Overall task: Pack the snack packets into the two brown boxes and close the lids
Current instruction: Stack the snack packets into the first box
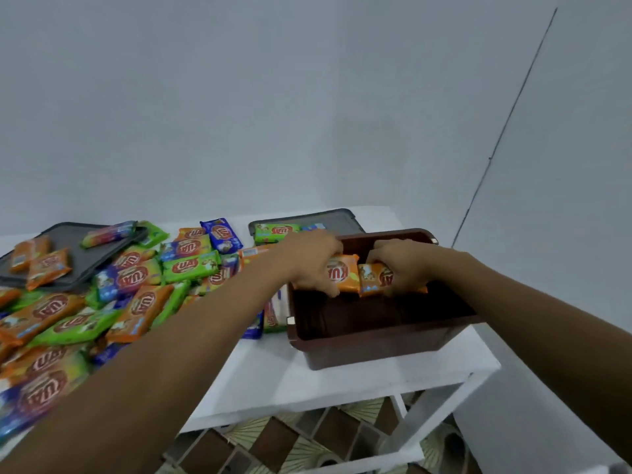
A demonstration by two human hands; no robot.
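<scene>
A brown box [376, 340] stands open on the right end of the white table [273, 378]. Both my hands reach into it. My left hand [311, 258] grips an orange snack packet [343, 273], and my right hand [403, 265] grips a second orange packet [371, 278] beside it, both held above the box's dark inside. A heap of orange, green and blue snack packets [102, 302] covers the left of the table. Only this one brown box is in view.
A grey lid [342, 222] lies behind the box with a green packet [273, 230] on it. Another grey lid [68, 244] lies at far left under several packets. The wall stands close behind. The table's edge runs just right of the box.
</scene>
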